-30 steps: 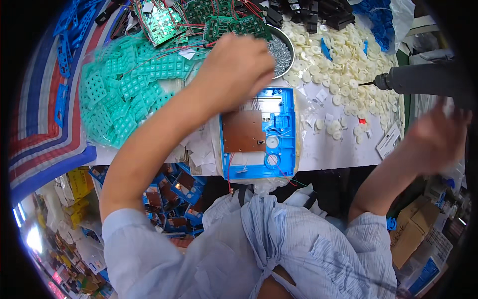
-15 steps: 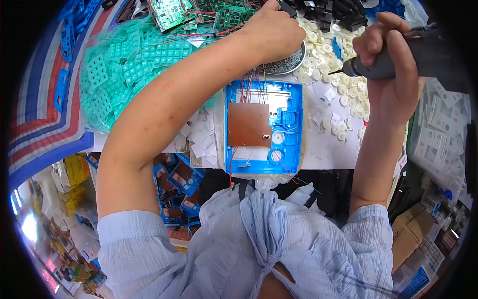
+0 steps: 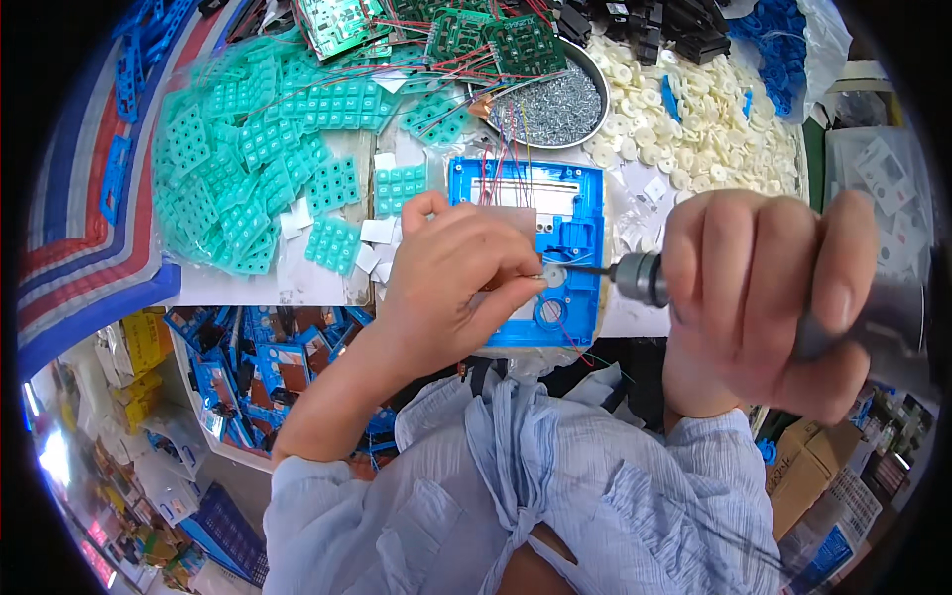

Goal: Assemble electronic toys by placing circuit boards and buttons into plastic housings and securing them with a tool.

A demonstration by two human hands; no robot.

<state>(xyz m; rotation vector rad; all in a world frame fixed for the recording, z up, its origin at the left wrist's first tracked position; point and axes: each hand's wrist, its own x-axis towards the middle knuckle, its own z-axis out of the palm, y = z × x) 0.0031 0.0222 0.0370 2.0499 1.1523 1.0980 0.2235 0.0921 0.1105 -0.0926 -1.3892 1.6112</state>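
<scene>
My left hand [image 3: 461, 283] is over a blue plastic casing [image 3: 589, 223], thumb and forefinger pinched together. Whatever is between the fingertips is too small to make out. Gripped in my right hand [image 3: 764, 297] is a dark electric screwdriver [image 3: 643, 279], lying nearly level. Its thin bit reaches left to the pinched fingertips. Beneath my left hand, a brown circuit board [image 3: 518, 220] lies in the casing, mostly covered. Red and dark wires run from the casing's top edge toward a round metal dish [image 3: 604, 97] full of small screws [image 3: 555, 107].
Green rubber keypads [image 3: 263, 149] are heaped at the left. Green circuit boards [image 3: 526, 45] with wires overlap the dish. Cream round pieces [image 3: 694, 129] spread across the right, with black parts [image 3: 684, 28] behind. Below the table's left edge, a bin holds several blue casings [image 3: 283, 367].
My left hand has come back from the screw dish to the casing, fingers now pinched. My right hand has lowered the screwdriver and brought its bit left to those fingertips.
</scene>
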